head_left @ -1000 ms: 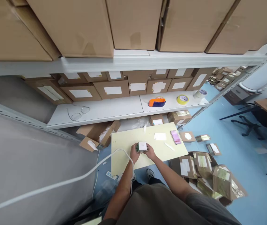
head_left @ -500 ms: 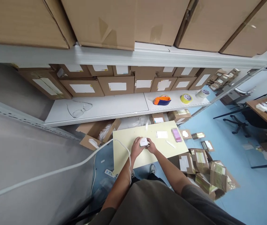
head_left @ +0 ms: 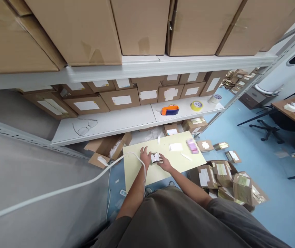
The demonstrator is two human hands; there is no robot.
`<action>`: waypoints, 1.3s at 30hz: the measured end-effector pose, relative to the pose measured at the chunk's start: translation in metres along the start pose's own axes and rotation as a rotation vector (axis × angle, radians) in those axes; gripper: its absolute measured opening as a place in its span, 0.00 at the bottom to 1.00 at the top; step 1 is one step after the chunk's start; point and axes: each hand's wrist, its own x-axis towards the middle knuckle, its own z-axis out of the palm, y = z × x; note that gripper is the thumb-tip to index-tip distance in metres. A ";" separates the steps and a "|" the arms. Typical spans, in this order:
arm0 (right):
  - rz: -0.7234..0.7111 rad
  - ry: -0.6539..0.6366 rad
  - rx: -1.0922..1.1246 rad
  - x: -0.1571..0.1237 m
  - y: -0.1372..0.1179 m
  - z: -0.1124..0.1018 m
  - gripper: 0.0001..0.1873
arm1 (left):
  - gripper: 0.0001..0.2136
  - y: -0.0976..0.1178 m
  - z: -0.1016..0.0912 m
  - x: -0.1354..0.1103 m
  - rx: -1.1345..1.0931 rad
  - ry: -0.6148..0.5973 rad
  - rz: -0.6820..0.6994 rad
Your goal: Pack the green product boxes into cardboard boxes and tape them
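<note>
A small white packet [head_left: 155,157] lies on the pale yellow table [head_left: 137,172]. My left hand [head_left: 145,155] rests flat on the table just left of the packet, fingers spread, touching its side. Just right of the packet, my right hand [head_left: 164,162] has its fingertips curled against the packet's edge. Further right on the table are a white paper slip [head_left: 175,147], a pink packet [head_left: 192,146] and a thin white strip [head_left: 186,157].
A white cable [head_left: 59,193] runs from the lower left over my left wrist. The shelf [head_left: 116,122] behind holds glasses [head_left: 84,126], an orange tape dispenser [head_left: 170,110] and tape rolls [head_left: 196,105]. Several cardboard parcels [head_left: 225,179] lie on the blue floor to the right. An open box [head_left: 108,148] sits left.
Both hands held the white packet up a second ago; it now lies on the table. My left hand has opened flat beside it and my right hand has slid to its right edge.
</note>
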 end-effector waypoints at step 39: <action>0.064 -0.008 -0.570 0.042 -0.057 0.012 0.28 | 0.40 -0.031 0.016 -0.032 -0.221 -0.231 0.016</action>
